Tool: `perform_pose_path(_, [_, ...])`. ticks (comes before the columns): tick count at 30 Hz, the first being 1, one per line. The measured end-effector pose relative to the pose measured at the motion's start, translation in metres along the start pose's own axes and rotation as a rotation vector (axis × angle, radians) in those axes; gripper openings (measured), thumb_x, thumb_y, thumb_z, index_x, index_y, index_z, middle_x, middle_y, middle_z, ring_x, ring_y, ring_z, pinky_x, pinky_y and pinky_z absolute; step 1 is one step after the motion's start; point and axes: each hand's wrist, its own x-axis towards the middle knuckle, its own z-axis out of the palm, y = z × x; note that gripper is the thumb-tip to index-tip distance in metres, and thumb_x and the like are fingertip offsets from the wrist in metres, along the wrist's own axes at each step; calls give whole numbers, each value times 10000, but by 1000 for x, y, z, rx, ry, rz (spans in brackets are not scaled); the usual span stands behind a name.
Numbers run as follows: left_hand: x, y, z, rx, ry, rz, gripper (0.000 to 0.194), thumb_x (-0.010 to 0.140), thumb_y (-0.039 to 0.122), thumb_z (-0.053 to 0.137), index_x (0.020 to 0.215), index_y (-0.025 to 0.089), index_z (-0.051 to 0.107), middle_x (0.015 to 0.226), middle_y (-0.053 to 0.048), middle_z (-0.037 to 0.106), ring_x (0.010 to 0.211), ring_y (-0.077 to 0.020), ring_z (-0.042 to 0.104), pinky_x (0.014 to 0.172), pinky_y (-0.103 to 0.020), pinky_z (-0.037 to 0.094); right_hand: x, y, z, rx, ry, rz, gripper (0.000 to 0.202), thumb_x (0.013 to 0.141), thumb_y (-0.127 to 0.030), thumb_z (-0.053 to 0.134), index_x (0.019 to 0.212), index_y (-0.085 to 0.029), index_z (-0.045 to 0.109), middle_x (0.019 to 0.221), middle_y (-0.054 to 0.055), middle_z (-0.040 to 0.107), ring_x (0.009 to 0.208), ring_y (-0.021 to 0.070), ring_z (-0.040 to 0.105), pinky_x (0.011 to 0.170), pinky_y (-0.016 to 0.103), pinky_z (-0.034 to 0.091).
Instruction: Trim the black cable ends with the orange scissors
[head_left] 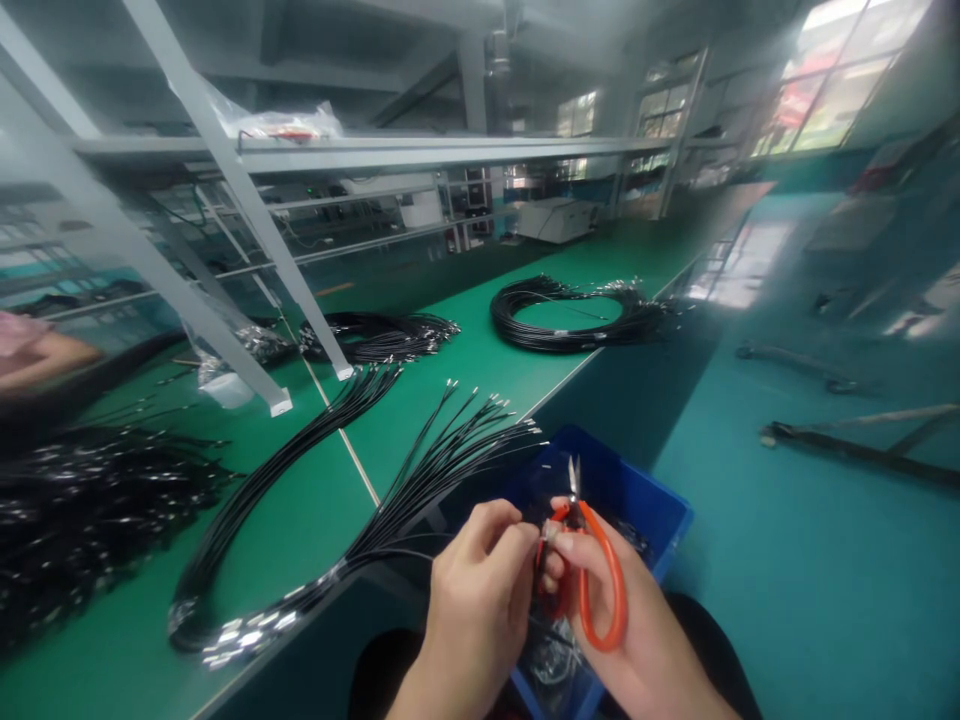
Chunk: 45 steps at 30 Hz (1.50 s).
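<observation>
My right hand is closed around orange-handled scissors, whose narrow blades point up and away from me. Its thumb and forefinger also meet the fingertips of my left hand, which is closed in a pinch. A small pale piece shows where the fingertips meet; its kind is unclear. One black cable leads from the nearest bundle to my left hand and passes out of sight behind it. That looped bundle of black cables, with silvery ends fanned out, lies on the green table.
Beneath my hands stands a blue bin with clear plastic scraps. Coiled cable bundles lie farther along the table, and a dark cable heap at left. White shelf posts rise from the tabletop. Another person's arm is at far left.
</observation>
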Motion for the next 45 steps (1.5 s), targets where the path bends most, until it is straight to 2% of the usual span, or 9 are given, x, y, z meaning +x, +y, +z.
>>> perform_pose_path(3, [-1, -4, -3, -42, 46, -137, 152, 784, 162, 546, 747, 223, 680, 832, -51, 625, 701, -168, 597, 618, -231, 445, 0, -1, 1, 33, 31, -32, 233, 725, -127, 693, 925, -180, 586, 717, 11, 618, 591, 115, 546, 565, 210, 458])
perform_pose_path(8, [-6, 0, 2, -371, -199, -381, 65, 776, 165, 570, 809, 195, 616, 713, -6, 664, 624, -144, 601, 584, -207, 464, 0, 3, 2, 26, 2, -47, 189, 755, -147, 649, 929, -180, 584, 649, 2, 594, 549, 110, 509, 528, 199, 434])
perform_pose_path(13, [-11, -2, 12, -445, -121, -439, 75, 788, 207, 573, 729, 168, 600, 655, 0, 642, 598, -133, 583, 576, -202, 452, 2, 5, 0, -55, 10, -91, 203, 756, -147, 636, 944, -172, 563, 642, -18, 566, 518, 93, 459, 480, 181, 375])
perform_pose_path(18, [-11, -4, 11, -460, -128, -498, 101, 753, 237, 623, 708, 148, 610, 655, -5, 614, 603, -128, 537, 572, -203, 421, 3, 1, 4, -159, 44, -219, 309, 733, -158, 669, 1011, -167, 534, 828, 44, 650, 517, 71, 430, 498, 179, 373])
perform_pose_path(24, [-10, -8, 11, -555, -150, -520, 122, 747, 253, 634, 705, 142, 603, 630, 9, 581, 554, -95, 475, 530, -184, 375, 2, 1, 7, -284, 40, -244, 292, 723, -159, 667, 976, -191, 525, 680, -33, 578, 502, 70, 428, 459, 158, 345])
perform_pose_path(28, [-10, -16, 12, -638, -146, -567, 163, 737, 285, 642, 692, 137, 589, 596, 21, 548, 492, -67, 405, 476, -170, 319, 2, 3, -2, -514, 147, -455, 307, 731, -206, 668, 1002, -214, 525, 800, 1, 625, 693, 142, 577, 587, 211, 467])
perform_pose_path(31, [-8, -16, 11, -672, -143, -585, 162, 715, 274, 660, 673, 133, 592, 577, 27, 527, 487, -64, 397, 473, -168, 312, 4, 5, -10, -711, 100, -639, 294, 751, -199, 628, 1022, -251, 526, 946, 24, 642, 902, 196, 603, 745, 285, 496])
perform_pose_path(40, [-7, -7, 11, -686, -186, -584, 152, 714, 259, 676, 679, 122, 623, 605, 15, 572, 521, -71, 442, 504, -166, 362, 9, 8, -16, -1149, 26, -1019, 356, 748, -70, 552, 1031, -283, 535, 927, 2, 604, 794, 160, 613, 681, 242, 507])
perform_pose_path(45, [-11, -11, 11, -688, -68, -566, 149, 736, 270, 669, 705, 132, 623, 600, 22, 573, 530, -75, 456, 513, -163, 385, 8, 12, -19, -1246, 56, -1219, 337, 753, -61, 535, 1031, -252, 535, 910, 23, 609, 812, 175, 603, 713, 254, 500])
